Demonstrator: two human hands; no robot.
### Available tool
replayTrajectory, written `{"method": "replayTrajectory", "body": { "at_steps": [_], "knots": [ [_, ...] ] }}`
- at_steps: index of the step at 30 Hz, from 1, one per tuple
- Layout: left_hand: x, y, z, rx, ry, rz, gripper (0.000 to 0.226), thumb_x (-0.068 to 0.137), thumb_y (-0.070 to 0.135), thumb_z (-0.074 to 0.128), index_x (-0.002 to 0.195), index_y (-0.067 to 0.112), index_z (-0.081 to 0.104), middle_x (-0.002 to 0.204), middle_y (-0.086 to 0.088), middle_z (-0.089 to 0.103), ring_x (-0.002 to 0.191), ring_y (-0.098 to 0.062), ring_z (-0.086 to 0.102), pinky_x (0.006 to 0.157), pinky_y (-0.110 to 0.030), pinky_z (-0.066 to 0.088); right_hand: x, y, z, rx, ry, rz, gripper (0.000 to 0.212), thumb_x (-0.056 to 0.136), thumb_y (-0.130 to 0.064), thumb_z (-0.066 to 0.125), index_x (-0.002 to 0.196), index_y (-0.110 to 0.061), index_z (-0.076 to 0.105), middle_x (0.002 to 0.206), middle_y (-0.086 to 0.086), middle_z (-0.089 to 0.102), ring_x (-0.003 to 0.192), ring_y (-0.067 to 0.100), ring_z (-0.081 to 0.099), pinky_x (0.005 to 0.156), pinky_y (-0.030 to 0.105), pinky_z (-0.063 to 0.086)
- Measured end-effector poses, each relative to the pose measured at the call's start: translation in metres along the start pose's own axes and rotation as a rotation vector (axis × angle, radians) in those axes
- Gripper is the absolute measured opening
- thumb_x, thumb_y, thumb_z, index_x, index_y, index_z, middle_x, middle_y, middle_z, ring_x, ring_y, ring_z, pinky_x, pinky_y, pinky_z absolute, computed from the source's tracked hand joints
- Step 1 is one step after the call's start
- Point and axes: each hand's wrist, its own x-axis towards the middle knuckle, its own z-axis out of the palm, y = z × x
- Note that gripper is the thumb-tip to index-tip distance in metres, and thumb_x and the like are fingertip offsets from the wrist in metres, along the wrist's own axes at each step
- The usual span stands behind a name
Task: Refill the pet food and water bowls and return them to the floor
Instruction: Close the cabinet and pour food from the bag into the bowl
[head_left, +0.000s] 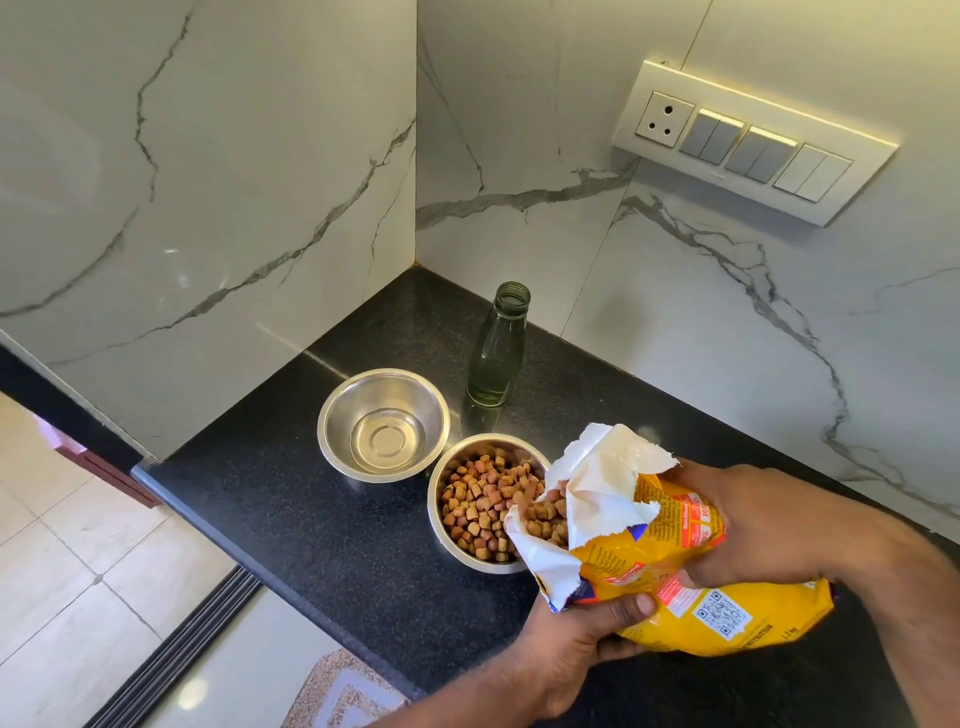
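Both hands hold a yellow pet food bag (675, 561) tipped on its side over the black counter (311, 519), its torn white-lined mouth lying over the near rim of a steel food bowl (485, 501). The left hand (566, 649) grips the bag from underneath near the mouth, thumb curled up over the lower edge and fingers wrapped below out of sight. The right hand (763, 525) clamps the top of the bag from above, fingers curled over the far side and thumb pressed into the yellow face, pinching the packet between them. Brown kibble (478, 504) fills the food bowl to a good depth, and more pieces show inside the bag's mouth. Just beside it, toward the corner, sits a second steel bowl (383, 423) with a shallow layer of clear water in the bottom; the two rims nearly touch. Behind them stands an uncapped green-tinted glass bottle (497, 348), upright, with some liquid in the bottom. A switch panel (753, 143) is on the marble wall.
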Motion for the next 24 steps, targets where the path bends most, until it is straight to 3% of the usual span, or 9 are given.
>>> {"method": "replayTrajectory", "body": {
  "at_steps": [8,12,17,19,24],
  "knots": [
    [-0.003,0.003,0.001,0.122,0.062,0.011,0.068,0.08,0.01,0.087,0.14,0.024,0.056,0.129,-0.005,0.074,0.119,-0.026,0.071,0.096,-0.047,0.059,-0.013,0.019,0.022,0.105,0.117,-0.023,0.073,0.061,-0.074,0.077,0.119,-0.068,0.033,0.113,-0.036,0.061,0.097,-0.003,0.066,0.083,0.016,0.054],
    [-0.006,0.007,0.004,0.164,0.055,0.049,0.069,0.081,0.002,0.083,0.141,0.021,0.053,0.126,-0.005,0.075,0.115,-0.023,0.072,0.088,-0.038,0.062,-0.022,0.026,0.033,0.196,0.172,-0.027,0.067,0.059,-0.074,0.076,0.112,-0.071,0.034,0.107,-0.041,0.061,0.096,-0.009,0.065,0.08,0.012,0.052],
    [0.001,0.011,0.001,0.242,0.051,0.151,0.087,0.078,-0.004,0.085,0.148,0.021,0.04,0.136,-0.006,0.069,0.126,-0.023,0.066,0.1,-0.042,0.058,-0.025,0.038,0.051,0.319,0.253,-0.06,0.064,0.061,-0.067,0.079,0.112,-0.069,0.04,0.103,-0.057,0.054,0.098,-0.021,0.06,0.077,0.006,0.049],
    [0.006,0.013,-0.002,0.326,0.083,0.174,0.092,0.074,0.001,0.09,0.146,0.028,0.039,0.138,-0.002,0.067,0.13,-0.022,0.063,0.103,-0.042,0.056,-0.025,0.043,0.059,0.397,0.268,-0.062,0.066,0.062,-0.064,0.082,0.117,-0.063,0.047,0.108,-0.056,0.054,0.1,-0.018,0.062,0.081,0.007,0.051],
    [0.024,0.031,-0.001,0.713,0.192,0.262,0.11,0.058,0.039,0.1,0.143,0.047,0.03,0.144,0.014,0.054,0.137,-0.009,0.051,0.115,-0.041,0.047,-0.025,0.056,0.076,0.622,0.374,-0.011,0.072,0.054,-0.075,0.084,0.114,-0.044,0.06,0.106,-0.029,0.07,0.104,-0.008,0.066,0.096,0.026,0.056]
  ]
}}
